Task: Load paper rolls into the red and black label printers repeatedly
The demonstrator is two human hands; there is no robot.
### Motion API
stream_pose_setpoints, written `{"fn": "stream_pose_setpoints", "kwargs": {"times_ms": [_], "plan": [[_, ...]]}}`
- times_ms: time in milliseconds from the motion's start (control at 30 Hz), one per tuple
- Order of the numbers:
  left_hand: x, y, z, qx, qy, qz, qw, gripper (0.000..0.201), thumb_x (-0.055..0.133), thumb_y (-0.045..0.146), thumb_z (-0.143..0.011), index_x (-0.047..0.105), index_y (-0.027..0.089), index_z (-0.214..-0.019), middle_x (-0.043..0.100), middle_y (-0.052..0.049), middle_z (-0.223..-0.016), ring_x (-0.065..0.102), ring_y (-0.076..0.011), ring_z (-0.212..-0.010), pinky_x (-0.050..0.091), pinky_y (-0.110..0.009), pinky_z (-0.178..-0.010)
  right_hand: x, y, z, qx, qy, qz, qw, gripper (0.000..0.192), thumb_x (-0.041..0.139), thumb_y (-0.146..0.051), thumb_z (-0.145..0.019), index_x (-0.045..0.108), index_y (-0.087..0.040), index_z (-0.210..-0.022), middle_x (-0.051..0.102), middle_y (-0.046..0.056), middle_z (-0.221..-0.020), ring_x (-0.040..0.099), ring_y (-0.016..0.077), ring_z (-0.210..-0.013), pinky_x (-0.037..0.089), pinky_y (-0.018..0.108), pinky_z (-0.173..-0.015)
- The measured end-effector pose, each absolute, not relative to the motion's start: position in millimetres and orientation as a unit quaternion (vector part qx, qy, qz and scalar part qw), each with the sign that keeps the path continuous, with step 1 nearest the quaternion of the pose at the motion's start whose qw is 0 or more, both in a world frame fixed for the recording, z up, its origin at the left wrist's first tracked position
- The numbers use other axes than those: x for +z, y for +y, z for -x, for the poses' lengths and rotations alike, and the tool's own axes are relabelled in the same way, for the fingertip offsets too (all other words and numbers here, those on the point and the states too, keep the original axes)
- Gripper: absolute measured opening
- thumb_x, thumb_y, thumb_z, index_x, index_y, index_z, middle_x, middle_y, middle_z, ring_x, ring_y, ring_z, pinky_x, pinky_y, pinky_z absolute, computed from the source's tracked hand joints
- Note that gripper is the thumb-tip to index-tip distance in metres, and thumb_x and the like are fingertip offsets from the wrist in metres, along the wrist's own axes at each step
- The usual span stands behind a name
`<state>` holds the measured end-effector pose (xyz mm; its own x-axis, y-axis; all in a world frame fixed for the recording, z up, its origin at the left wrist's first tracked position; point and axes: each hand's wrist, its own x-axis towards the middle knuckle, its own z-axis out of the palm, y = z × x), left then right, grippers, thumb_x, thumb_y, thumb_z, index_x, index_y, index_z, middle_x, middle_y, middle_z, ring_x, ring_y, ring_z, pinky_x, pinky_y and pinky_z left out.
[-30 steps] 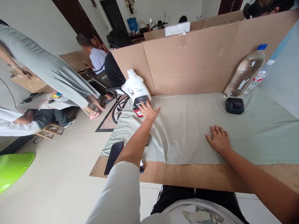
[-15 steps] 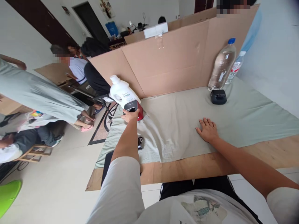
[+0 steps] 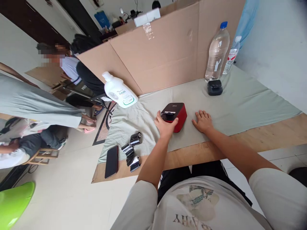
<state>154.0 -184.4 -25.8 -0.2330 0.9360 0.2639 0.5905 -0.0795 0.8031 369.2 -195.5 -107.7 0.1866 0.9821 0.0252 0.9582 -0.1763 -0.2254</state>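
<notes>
Since half a second ago, the red device (image 3: 174, 115) has come from beside the white jug (image 3: 119, 91) to the middle of the green cloth (image 3: 249, 102), in front of the person. Left hand (image 3: 165, 124) is closed around its near-left corner; right hand (image 3: 203, 121) lies flat with fingers spread on the cloth at 3 o'clock from it, not touching it.

Risks, as I judge: dragging the device may wrinkle the loose cloth and pull it toward the table edge (image 3: 216, 150). At 9 o'clock, the black rolls (image 3: 131, 153) and the phone (image 3: 111, 161) lie close to that edge and could fall if the cloth moves.

Count: one red device, one phone, about three rolls, one white jug, one black box (image 3: 215, 87), two clear bottles (image 3: 217, 52).
</notes>
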Motion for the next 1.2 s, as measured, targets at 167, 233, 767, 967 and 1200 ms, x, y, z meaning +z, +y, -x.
{"fn": "stream_pose_setpoints", "kwargs": {"times_ms": [167, 233, 767, 967, 1200], "plan": [[-50, -236, -187, 0.437, 0.687, -0.558, 0.162, 0.117, 0.090, 0.048, -0.052, 0.025, 0.025, -0.147, 0.035, -0.018, -0.140, 0.035, -0.0380, -0.140, 0.028, -0.054, -0.116, -108, -198, -370, 0.046, -0.640, 0.759, 0.108, 0.066, 0.036, -0.051, -0.095, 0.043, -0.012, -0.149, 0.035, 0.016, -0.160, 0.029, 0.0343, -0.148, 0.022, 0.050, -0.119], [-56, -251, -187, 0.434, 0.676, -0.571, 0.171, 0.121, 0.091, 0.050, -0.051, 0.023, 0.025, -0.148, 0.033, -0.018, -0.142, 0.033, -0.0379, -0.140, 0.030, -0.054, -0.116, -107, -198, -370, 0.044, -0.642, 0.757, 0.111, 0.065, 0.037, -0.050, -0.096, 0.044, -0.012, -0.148, 0.036, 0.016, -0.159, 0.029, 0.0345, -0.147, 0.023, 0.050, -0.118], [-105, -272, -98, 0.142, 0.606, -0.759, 0.189, 0.074, 0.047, 0.057, -0.089, 0.037, 0.017, -0.150, 0.023, -0.019, -0.164, 0.009, -0.0355, -0.154, 0.004, -0.059, -0.122, -111, -244, -377, 0.059, -0.710, 0.696, 0.089, 0.065, 0.037, -0.054, -0.097, 0.038, -0.020, -0.152, 0.027, 0.012, -0.164, 0.021, 0.0352, -0.151, 0.022, 0.055, -0.120], [-90, -266, -90, 0.208, 0.621, -0.712, 0.252, 0.064, 0.050, 0.060, -0.087, 0.054, 0.020, -0.136, 0.043, -0.020, -0.154, 0.025, -0.0368, -0.150, 0.011, -0.059, -0.121, -107, -241, -386, 0.117, -0.675, 0.713, 0.151, 0.068, 0.033, -0.057, -0.096, 0.041, -0.017, -0.150, 0.034, 0.015, -0.161, 0.026, 0.0342, -0.150, 0.023, 0.055, -0.120], [-74, -197, -128, 0.480, 0.496, -0.533, 0.489, 0.067, 0.032, 0.068, -0.094, 0.048, 0.025, -0.143, 0.047, -0.007, -0.153, 0.038, -0.0231, -0.145, 0.025, -0.042, -0.122, -82, -203, -334, 0.308, -0.600, 0.623, 0.395, 0.078, 0.013, -0.066, -0.097, 0.019, -0.019, -0.159, 0.030, 0.009, -0.163, 0.031, 0.0217, -0.150, 0.031, 0.042, -0.121]]}}
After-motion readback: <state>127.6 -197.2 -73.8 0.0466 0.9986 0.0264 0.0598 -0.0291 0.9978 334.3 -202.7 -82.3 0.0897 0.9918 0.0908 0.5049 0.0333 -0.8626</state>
